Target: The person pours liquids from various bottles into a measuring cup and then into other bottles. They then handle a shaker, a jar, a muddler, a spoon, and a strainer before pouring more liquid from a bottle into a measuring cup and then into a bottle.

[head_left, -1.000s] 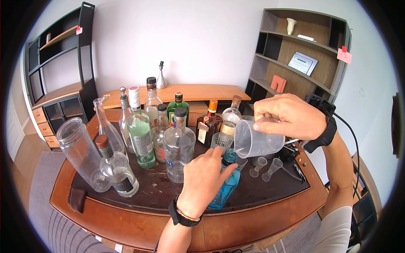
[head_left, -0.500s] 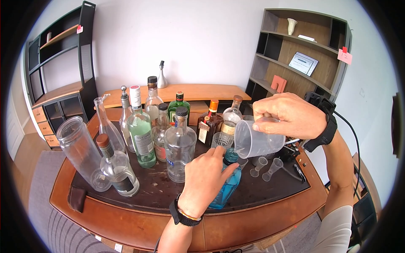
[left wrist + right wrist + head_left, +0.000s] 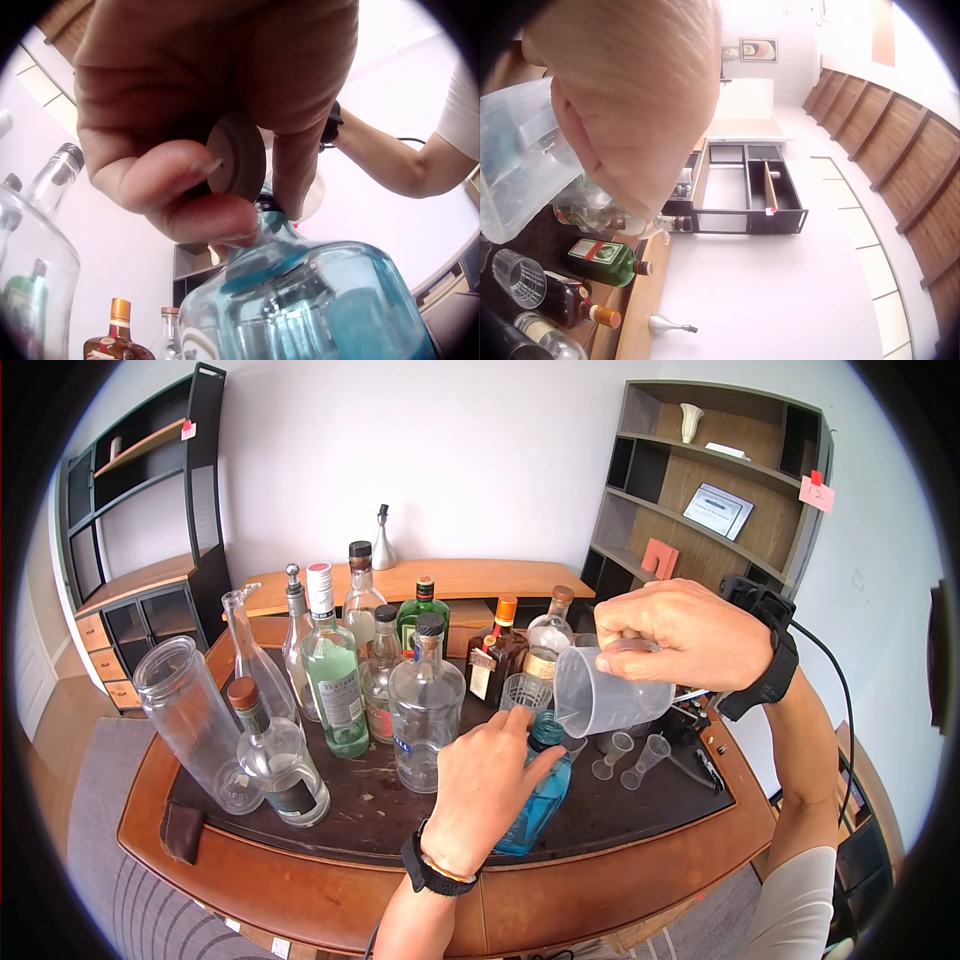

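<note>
The left hand point(image 3: 485, 780) holds the neck of a blue bottle point(image 3: 530, 810), which leans on the desk near its front edge. In the left wrist view, curled fingers also hold a round, flat disc point(image 3: 238, 154) beside the neck of the blue bottle point(image 3: 322, 300). The right hand point(image 3: 690, 635) grips a clear plastic cup point(image 3: 620, 700) by its upper side. That cup lies tilted toward the bottle, its lip close to the bottle's mouth. In the right wrist view, the cup point(image 3: 517, 161) is partly hidden by the right hand point(image 3: 630, 97). Whether liquid is flowing, I cannot tell.
Left of the hands stand several bottles, among them a clear one point(image 3: 425, 725), a pale green one point(image 3: 337, 685) and a corked one point(image 3: 283, 775), plus a tall glass cylinder point(image 3: 195, 720). Small measuring cups point(image 3: 645, 762) stand on the right. Behind is a brown bottle point(image 3: 495, 660).
</note>
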`<state>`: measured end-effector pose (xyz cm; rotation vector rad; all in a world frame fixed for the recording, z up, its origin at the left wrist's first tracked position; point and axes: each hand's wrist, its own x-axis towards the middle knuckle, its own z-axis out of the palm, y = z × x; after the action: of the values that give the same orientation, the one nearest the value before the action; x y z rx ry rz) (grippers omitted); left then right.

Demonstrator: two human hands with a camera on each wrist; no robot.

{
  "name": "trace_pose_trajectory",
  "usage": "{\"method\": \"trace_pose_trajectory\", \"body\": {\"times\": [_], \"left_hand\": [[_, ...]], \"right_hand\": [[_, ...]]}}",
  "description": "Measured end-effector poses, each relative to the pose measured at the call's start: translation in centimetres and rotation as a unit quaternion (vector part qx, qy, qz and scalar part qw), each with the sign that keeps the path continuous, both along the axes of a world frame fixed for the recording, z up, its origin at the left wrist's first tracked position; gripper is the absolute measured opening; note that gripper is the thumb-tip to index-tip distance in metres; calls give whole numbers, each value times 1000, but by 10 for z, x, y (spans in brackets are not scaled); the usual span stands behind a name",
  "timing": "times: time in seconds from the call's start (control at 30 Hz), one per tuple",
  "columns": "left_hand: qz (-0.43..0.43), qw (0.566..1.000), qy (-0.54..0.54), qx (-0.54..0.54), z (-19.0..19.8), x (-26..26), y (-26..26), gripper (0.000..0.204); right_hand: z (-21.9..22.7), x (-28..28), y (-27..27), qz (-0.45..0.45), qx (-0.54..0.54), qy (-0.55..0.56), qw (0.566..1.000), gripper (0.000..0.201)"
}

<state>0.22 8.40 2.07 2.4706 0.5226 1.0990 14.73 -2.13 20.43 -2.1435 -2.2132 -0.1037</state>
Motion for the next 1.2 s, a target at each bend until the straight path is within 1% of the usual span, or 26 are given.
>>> {"method": "trace_pose_trajectory", "body": {"times": [0.4, 0.5, 0.6, 0.7, 0.8, 0.83, 0.87, 0.93, 0.97, 1.0, 1.07, 1.13, 1.17, 1.2], "left_hand": [[-1, 1000, 1, -3, 2, -1, -1, 36], [0, 1000, 1, -2, 2, -1, 0, 36], [-2, 1000, 5, -9, 3, -2, -1, 36], [-14, 1000, -7, -23, 5, -5, 0, 35], [-18, 997, -49, -59, 13, -10, 3, 35], [-17, 995, -66, -75, 16, -13, 4, 35], [-30, 990, -104, -89, 19, -16, 5, 33], [-53, 970, -180, -153, 19, -16, 8, 31], [-66, 948, -202, -236, 23, -16, 6, 39], [-101, 931, -229, -265, 26, -19, 5, 37], [-118, 920, -252, -275, 26, -15, 4, 40], [-158, 918, -252, -261, 20, -5, 5, 39], [-166, 930, -235, -228, 15, -1, 7, 38], [-166, 935, -217, -226, 13, 2, 6, 35]], "right_hand": [[-2, -1, -1, 4, 5, 3, 1000, 31], [-6, 6, -5, 33, 32, 14, 999, 30], [-9, 17, -14, 27, 67, 64, 995, 27], [-16, 28, -30, -26, 85, 182, 979, 26], [-41, 57, -46, -2, 144, 257, 956, 24], [-50, 66, -53, -15, 148, 271, 951, 23], [-62, 74, -58, -19, 153, 317, 936, 22], [-89, 90, -68, -25, 163, 410, 897, 20], [-100, 97, -74, -44, 150, 421, 893, 19], [-116, 103, -78, -51, 144, 456, 877, 18], [-148, 114, -89, -59, 132, 481, 865, 18], [-174, 115, -95, -49, 134, 500, 854, 18], [-186, 116, -99, -54, 132, 516, 845, 18], [-195, 115, -102, -56, 135, 525, 838, 17]]}}
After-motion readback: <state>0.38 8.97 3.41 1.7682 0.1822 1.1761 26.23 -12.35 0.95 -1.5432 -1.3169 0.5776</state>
